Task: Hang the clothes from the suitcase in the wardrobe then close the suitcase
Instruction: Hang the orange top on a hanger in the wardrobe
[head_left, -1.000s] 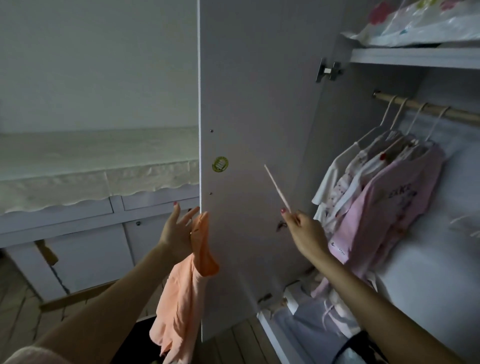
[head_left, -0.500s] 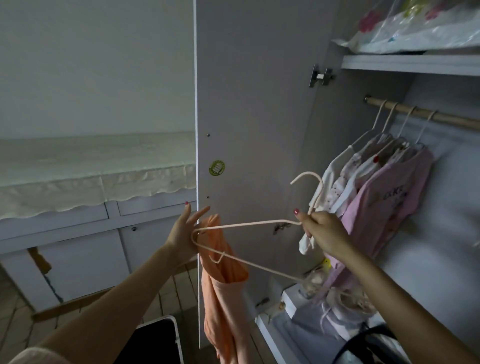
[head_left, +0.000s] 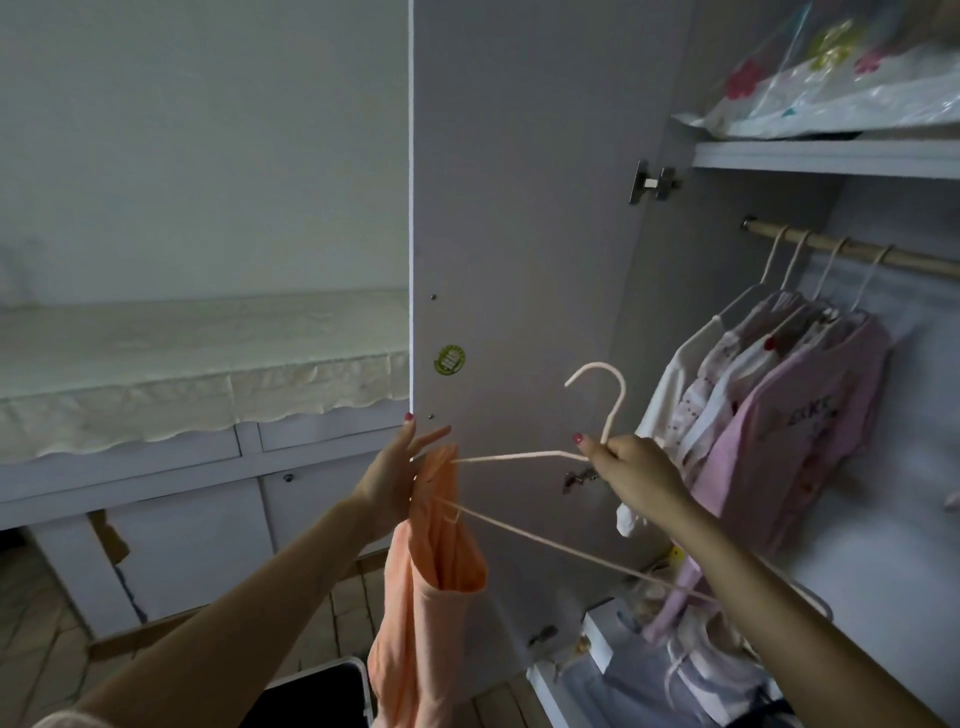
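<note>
Soft cloth garment (head_left: 436, 561), wooden rail (head_left: 852, 255)

Dim, flat light overall; cool grey-green cast. Brightest zone far left: pale wall (head_left: 197, 145) and cloth-covered counter (head_left: 197, 358), soft daylight from left. Open wardrobe door (head_left: 519, 208) mid-grey, thin bright line down its left edge. Wardrobe interior right murkier; faint glare on plastic bag (head_left: 831, 98) on upper shelf. Near bottom darkest, detail lost. No hard shadows. Wide-angle bend: shelf and rail (head_left: 852, 254) slant at right edge. Slight softness, fine noise, forearms stretched near bottom corners.
</note>
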